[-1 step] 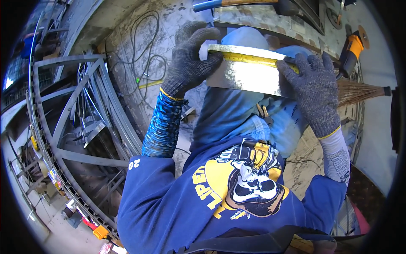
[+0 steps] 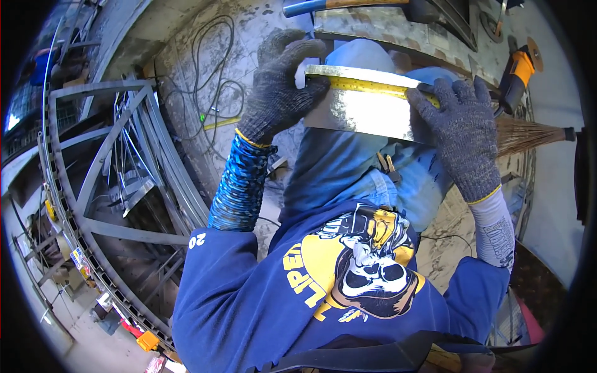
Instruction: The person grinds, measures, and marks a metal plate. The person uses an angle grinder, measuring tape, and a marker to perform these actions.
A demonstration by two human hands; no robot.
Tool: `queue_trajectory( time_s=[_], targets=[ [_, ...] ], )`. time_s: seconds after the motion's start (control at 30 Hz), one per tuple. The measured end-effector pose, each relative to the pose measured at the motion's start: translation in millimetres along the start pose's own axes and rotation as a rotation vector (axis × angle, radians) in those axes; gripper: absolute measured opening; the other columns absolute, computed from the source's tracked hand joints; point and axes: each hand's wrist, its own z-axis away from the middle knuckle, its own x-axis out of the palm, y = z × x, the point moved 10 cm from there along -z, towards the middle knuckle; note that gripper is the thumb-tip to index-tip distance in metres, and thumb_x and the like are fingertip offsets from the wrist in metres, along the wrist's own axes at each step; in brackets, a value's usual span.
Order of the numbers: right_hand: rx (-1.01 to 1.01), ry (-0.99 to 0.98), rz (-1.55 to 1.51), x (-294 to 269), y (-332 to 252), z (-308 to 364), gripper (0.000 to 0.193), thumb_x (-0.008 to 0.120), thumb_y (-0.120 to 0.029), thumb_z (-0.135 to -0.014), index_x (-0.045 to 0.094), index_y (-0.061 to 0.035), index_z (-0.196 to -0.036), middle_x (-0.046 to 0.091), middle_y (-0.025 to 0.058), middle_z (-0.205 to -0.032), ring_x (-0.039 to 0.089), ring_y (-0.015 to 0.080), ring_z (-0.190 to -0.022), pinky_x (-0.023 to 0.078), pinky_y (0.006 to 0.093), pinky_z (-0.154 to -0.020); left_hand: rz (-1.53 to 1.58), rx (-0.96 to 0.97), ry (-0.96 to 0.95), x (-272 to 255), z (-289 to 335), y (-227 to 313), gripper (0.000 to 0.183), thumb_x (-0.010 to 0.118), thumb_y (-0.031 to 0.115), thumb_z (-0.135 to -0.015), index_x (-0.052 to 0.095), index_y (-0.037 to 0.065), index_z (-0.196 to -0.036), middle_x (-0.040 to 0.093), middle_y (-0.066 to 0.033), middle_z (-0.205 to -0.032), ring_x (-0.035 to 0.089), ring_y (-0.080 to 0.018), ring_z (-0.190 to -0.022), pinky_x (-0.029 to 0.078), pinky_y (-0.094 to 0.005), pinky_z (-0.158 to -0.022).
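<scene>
A shiny bent metal sheet piece [image 2: 367, 115] lies across my thighs, with a raised lip on its far side. Along that lip runs the yellow blade of a tape measure [image 2: 367, 87]. My left hand [image 2: 280, 87], in a dark knit glove, pinches the left end of blade and sheet, thumb on top. At the other end my gloved right hand [image 2: 461, 137] has its thumb and fingers closed over the sheet's edge and the blade. The tape's case is not visible.
An orange and black angle grinder [image 2: 518, 78] and a twig broom [image 2: 528, 135] lie at the right. A hammer [image 2: 367, 5] is at the far edge. Welded metal frames [image 2: 93, 155] stand on the left; a cable [image 2: 217, 68] coils on the floor.
My left hand has shifted very slightly at the sheet's left end. Otherwise everything stays where it was.
</scene>
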Motion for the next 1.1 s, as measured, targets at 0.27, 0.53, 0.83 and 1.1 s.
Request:
queue_trajectory(
  time_s=[0.27,0.53,0.83,1.1],
  targets=[
    [0.012,-0.023,0.007,-0.9,-1.1,-1.7,0.046,0.067,-0.016,-0.099,0.067,-0.0248,-0.144,0.063,0.0109,-0.135,0.059,0.0348,-0.130,0.038,0.0689,-0.119,-0.054,-0.005,-0.034,8.3,-7.3,17.5,0.056,0.086,0.015,-0.083,0.069,0.010,-0.136,0.060,-0.0208,-0.142,0.059,-0.0402,-0.134,0.050,-0.0492,-0.112],
    [0.008,-0.017,0.014,2.4,-0.6,-0.2,0.047,0.067,-0.016,-0.098,0.067,-0.0249,-0.144,0.063,0.0116,-0.132,0.059,0.0351,-0.127,0.038,0.0690,-0.119,-0.079,0.101,0.007,4.4,-0.7,33.8,0.047,0.083,0.010,-0.084,0.074,0.010,-0.130,0.060,-0.0228,-0.144,0.058,-0.0412,-0.137,0.049,-0.0509,-0.114],
    [0.019,-0.038,-0.005,3.1,-0.4,-0.9,0.047,0.067,-0.017,-0.098,0.067,-0.0254,-0.144,0.063,0.0115,-0.133,0.059,0.0347,-0.129,0.038,0.0686,-0.120,-0.085,0.136,-0.015,5.8,9.7,43.7,0.035,0.080,0.007,-0.080,0.083,0.015,-0.115,0.058,-0.0238,-0.149,0.044,-0.0511,-0.148,0.031,-0.0617,-0.127],
    [0.013,-0.001,0.001,3.0,-0.6,1.0,0.050,0.067,-0.016,-0.096,0.067,-0.0249,-0.145,0.062,0.0111,-0.133,0.057,0.0348,-0.131,0.036,0.0682,-0.121,-0.092,0.145,-0.086,15.1,5.8,37.7,0.048,0.082,0.007,-0.071,0.078,0.020,-0.117,0.054,-0.0183,-0.152,0.036,-0.0534,-0.151,0.034,-0.0627,-0.125]
  ],
)
